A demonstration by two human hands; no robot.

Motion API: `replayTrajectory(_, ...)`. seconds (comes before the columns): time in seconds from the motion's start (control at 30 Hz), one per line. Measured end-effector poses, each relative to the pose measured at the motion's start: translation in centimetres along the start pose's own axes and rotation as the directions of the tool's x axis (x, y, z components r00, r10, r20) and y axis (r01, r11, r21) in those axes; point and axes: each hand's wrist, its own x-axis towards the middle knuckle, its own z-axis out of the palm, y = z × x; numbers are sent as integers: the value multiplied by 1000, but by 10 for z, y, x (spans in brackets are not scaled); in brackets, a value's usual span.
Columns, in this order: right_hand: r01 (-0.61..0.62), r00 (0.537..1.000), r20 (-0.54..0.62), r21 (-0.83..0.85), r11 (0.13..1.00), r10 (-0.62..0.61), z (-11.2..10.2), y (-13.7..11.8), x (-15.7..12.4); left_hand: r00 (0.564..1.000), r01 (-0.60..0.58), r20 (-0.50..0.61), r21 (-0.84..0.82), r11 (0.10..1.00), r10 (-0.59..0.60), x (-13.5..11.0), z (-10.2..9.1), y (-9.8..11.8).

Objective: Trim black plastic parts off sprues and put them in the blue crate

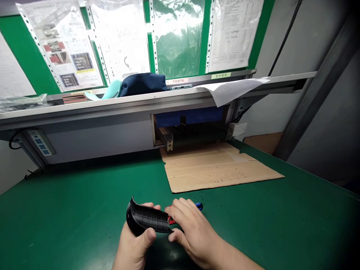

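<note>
A curved black plastic part [150, 218] with a ribbed inner face is tilted above the green table. My left hand [135, 240] is closed around its left and lower side, thumb along the near edge. At the part's right end is my right hand [191, 225], its fingers bent and its thumb at the corner of the part. A red and blue tool [199, 206] shows partly behind my right hand. Most of it is covered, so I cannot tell its kind or whether it lies on the table.
A flat cardboard sheet [213, 168] lies on the green table [84, 202] ahead. Behind it, a drawer rail [165, 138] sticks out under the shelf [135, 102]. On the shelf are a dark blue pouch [144, 82] and an overhanging paper [233, 92]. A power strip [41, 142] is at left.
</note>
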Motion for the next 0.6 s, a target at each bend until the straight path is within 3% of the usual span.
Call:
replayTrajectory(0.27, 7, 1000, 0, -141, 990, -7, 5, 0, 0, 1000, -26, 3, 7, 1000, 26, -5, 5, 4)
replayTrajectory(0.6, 64, 997, 44, -199, 978, -56, 6, 3, -3, 995, -80, 60, 104, 991, 74, -7, 4, 11)
